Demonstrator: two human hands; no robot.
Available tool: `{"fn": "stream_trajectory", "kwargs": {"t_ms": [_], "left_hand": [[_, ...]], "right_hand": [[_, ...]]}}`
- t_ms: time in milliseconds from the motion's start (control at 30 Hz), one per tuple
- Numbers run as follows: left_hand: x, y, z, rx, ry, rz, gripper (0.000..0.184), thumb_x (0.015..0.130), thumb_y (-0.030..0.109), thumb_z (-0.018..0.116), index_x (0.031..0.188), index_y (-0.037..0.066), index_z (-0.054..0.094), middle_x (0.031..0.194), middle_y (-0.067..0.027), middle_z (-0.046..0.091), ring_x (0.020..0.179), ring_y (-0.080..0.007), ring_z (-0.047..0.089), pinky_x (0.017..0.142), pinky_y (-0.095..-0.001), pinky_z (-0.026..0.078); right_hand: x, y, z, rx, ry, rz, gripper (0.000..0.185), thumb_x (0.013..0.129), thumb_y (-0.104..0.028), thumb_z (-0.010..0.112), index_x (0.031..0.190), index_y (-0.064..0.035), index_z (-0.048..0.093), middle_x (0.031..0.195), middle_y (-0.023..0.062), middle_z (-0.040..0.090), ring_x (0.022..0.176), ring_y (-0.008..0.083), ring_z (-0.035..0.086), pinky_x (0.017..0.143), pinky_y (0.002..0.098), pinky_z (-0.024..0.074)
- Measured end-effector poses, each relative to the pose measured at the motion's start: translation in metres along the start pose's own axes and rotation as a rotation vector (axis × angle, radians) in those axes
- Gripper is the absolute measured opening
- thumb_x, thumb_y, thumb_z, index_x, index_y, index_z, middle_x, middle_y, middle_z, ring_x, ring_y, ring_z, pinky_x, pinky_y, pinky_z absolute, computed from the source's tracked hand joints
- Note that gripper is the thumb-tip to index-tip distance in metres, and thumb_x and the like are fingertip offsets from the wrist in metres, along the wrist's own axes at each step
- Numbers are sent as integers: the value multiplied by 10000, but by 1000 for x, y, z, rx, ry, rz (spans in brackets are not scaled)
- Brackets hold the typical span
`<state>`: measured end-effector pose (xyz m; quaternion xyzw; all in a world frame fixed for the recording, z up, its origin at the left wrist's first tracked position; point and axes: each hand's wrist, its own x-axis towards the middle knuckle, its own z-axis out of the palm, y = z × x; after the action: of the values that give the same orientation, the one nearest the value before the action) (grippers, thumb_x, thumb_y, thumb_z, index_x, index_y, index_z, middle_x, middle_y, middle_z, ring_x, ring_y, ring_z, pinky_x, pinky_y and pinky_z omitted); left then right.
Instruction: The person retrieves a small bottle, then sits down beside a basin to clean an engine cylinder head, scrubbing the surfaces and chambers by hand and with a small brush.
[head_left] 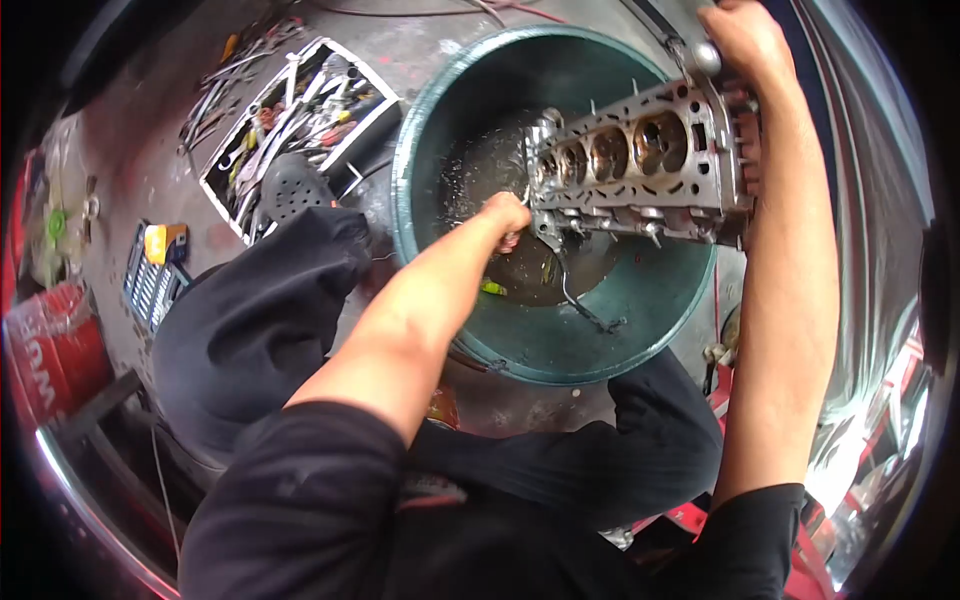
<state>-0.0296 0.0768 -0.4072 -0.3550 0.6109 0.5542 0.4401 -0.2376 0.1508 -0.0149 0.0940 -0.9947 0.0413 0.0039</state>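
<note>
An engine cylinder head (620, 155) is held tilted over a large green tub (405, 200), its face with round combustion chambers turned up. My left hand (506, 217) has its fingers closed at the head's lower left end, down inside the tub. At the upper right end is my right hand (748, 42), curled at the head's far edge beside a rounded metal knob (706, 60); its fingertips are partly hidden. Dark, murky liquid (530, 280) lies in the tub. A thin dark curved piece (572, 292) hangs below the head, and a yellow-green item (493, 287) shows near my left wrist.
A white-rimmed crate of wrenches (300, 130) stands left of the tub, near my clog (298, 188). Loose tools (215, 100) lie beyond it. Farther left are a socket case (150, 275) and a red drum (60, 350). A grey cover (870, 150) hangs at right.
</note>
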Motion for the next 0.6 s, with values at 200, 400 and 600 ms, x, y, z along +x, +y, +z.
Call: {"fn": "stream_trajectory", "kwargs": {"t_ms": [200,400,600], "left_hand": [[11,-5,17,839,214,460,204,860,78,543,930,-12,713,983,-221,699,870,-316,709,739,-429,571],[-114,4,34,-388,712,493,274,894,275,570,854,13,640,810,-241,654,801,-434,639,690,-462,503],[-175,26,70,-335,500,740,235,952,262,517,871,41,513,698,-261,603,722,-494,596,620,-562,435]], "right_hand": [[-14,-24,-5,-130,81,-21,398,780,-358,554,1001,-61,700,964,190,691,963,331,659,850,402,493],[-8,-20,-6,-176,11,2,417,783,-349,565,1044,-54,703,1038,200,682,1013,323,649,882,390,481],[3,-6,-4,-131,-4,3,433,796,-369,575,1064,-52,699,1020,179,693,984,293,659,880,369,479]]}}
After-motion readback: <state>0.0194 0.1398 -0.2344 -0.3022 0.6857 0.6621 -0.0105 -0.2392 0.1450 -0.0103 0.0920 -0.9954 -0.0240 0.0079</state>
